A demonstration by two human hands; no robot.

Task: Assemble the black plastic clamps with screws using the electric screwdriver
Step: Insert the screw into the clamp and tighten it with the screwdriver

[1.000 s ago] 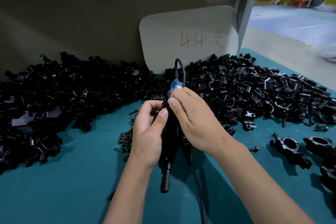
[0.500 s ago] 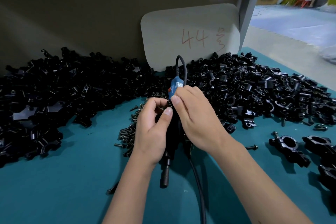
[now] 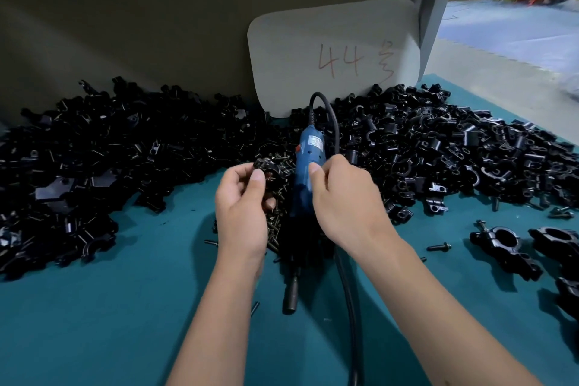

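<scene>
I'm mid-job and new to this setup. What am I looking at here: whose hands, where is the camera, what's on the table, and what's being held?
There is no robot: these are a person's two bare hands, filmed by one wide-angle camera worn on the head, looking forward and down.

The surface is a teal table. Big heaps of loose black clamp parts lie across its far side, left and right. A small pile of screws sits between the hands, and finished clamps lie at the right edge. A pale board marked "44" leans at the back.

The left hand holds a small black clamp piece in its fingertips. The right hand touches the blue electric screwdriver, which lies on the table with its bit pointing toward the person; whether it grips it is hard to tell.
</scene>
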